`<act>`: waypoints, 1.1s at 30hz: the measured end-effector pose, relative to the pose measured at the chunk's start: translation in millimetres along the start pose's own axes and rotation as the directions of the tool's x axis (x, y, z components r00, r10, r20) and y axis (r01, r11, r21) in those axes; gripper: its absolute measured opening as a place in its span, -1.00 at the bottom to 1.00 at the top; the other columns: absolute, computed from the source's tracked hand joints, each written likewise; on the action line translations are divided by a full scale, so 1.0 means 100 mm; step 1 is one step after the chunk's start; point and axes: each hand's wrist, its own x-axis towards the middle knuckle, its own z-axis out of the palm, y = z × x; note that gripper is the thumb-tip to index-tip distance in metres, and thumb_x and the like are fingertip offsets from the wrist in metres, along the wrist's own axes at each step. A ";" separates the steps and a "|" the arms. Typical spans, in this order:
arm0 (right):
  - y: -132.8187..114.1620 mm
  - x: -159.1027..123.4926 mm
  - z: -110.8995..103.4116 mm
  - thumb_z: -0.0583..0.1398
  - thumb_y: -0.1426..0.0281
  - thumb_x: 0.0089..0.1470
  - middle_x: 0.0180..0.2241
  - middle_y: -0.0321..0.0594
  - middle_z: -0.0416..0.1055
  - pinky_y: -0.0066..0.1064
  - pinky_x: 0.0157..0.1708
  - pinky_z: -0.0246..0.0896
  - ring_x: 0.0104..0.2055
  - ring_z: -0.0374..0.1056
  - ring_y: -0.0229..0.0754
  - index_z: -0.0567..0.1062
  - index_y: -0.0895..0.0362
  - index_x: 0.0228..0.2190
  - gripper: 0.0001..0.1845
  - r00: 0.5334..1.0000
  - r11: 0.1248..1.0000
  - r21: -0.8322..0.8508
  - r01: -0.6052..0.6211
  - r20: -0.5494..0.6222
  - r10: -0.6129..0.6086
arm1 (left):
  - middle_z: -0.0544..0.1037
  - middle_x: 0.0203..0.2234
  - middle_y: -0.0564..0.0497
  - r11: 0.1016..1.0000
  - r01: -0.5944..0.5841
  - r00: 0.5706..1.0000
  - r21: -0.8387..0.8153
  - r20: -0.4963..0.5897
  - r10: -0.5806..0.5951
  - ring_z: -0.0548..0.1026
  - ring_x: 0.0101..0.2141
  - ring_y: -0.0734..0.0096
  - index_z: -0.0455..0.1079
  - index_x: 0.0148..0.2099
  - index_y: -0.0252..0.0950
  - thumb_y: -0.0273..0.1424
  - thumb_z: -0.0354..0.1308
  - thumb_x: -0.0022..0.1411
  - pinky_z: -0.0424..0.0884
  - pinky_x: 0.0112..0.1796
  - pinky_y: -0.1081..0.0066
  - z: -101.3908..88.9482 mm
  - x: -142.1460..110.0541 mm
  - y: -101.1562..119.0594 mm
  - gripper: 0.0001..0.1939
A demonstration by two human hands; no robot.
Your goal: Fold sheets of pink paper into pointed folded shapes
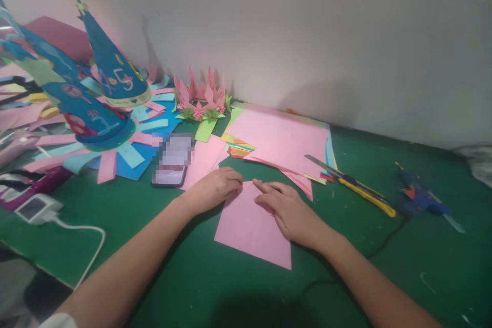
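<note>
A pink sheet of paper lies on the green table in front of me, its near edge slanting down to the right. At its upper left edge, my left hand has curled fingers closed on the paper; the thumb is mostly hidden. My right hand rests on the upper right part of the sheet, fingers stretched out, with a fingertip near the top edge. The two hands' fingertips are close together but apart.
Behind my hands lies a stack of coloured paper, with a yellow utility knife partly on it. A blue glue gun is at right. A phone, pink paper crown, blue cone hats and white-cabled device stand or lie leftward.
</note>
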 end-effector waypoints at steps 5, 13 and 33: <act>0.00 0.00 0.00 0.00 0.63 0.06 0.22 -0.27 0.12 -0.10 0.01 0.14 0.09 0.13 -0.06 0.40 0.05 -0.16 -0.62 1.000 1.000 0.008 0.002 0.001 -0.002 | 0.55 -0.22 -0.08 0.999 -0.034 0.999 -0.039 -0.015 0.033 0.42 -0.21 0.33 0.46 -0.23 -0.36 -0.55 -0.04 0.29 0.39 -0.19 0.34 -0.02 0.02 0.01 -0.77; -0.01 0.02 -0.01 0.00 0.63 0.06 0.21 -0.24 0.14 -0.13 0.01 0.14 0.08 0.14 -0.08 0.41 0.06 -0.18 -0.64 1.000 1.000 -0.016 0.004 0.002 -0.004 | 0.48 -0.19 -0.10 0.990 -0.059 0.994 0.129 0.096 0.047 0.36 -0.16 0.31 0.36 -0.04 -0.35 -0.52 -0.08 0.33 0.34 -0.13 0.33 -0.02 0.01 0.07 -0.76; 0.01 0.01 0.00 -0.01 0.65 0.02 0.20 -0.26 0.16 -0.12 0.00 0.16 0.07 0.16 -0.08 0.41 0.06 -0.16 -0.59 1.000 1.000 -0.025 -0.001 0.011 0.001 | 0.48 -0.32 -0.13 0.525 0.731 0.682 0.436 -0.499 -0.535 0.38 -0.33 0.19 0.52 -0.20 -0.31 -0.57 -0.05 0.10 0.25 -0.32 0.25 -0.57 -0.32 -0.16 -0.66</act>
